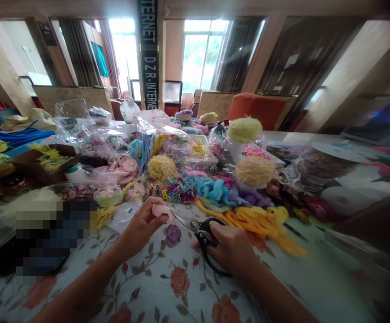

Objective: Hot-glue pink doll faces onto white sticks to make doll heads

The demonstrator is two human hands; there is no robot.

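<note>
A small pale pink piece [162, 212], fabric or felt by its look, is pinched between the thumb and fingers of my left hand [144, 224]. My right hand [230, 246] is closed round the black handles of a pair of scissors [200, 229]. The scissor blades point left and their tips reach the pink piece. Whether the blades are cutting into it I cannot tell. Just behind my left hand lie a doll's head [135, 192] with a painted face and a folded white cloth [123, 217]. Yellow-orange wool roving [253, 222] rests beyond my right hand.
A flowered tablecloth [168, 287] covers the table in front. Behind my hands stand yellow yarn balls [161, 168], blue roving [211, 189], colourful beads [178, 190] and plastic bags. A cardboard box [45, 166] is at the left. An orange chair [258, 110] stands across the table.
</note>
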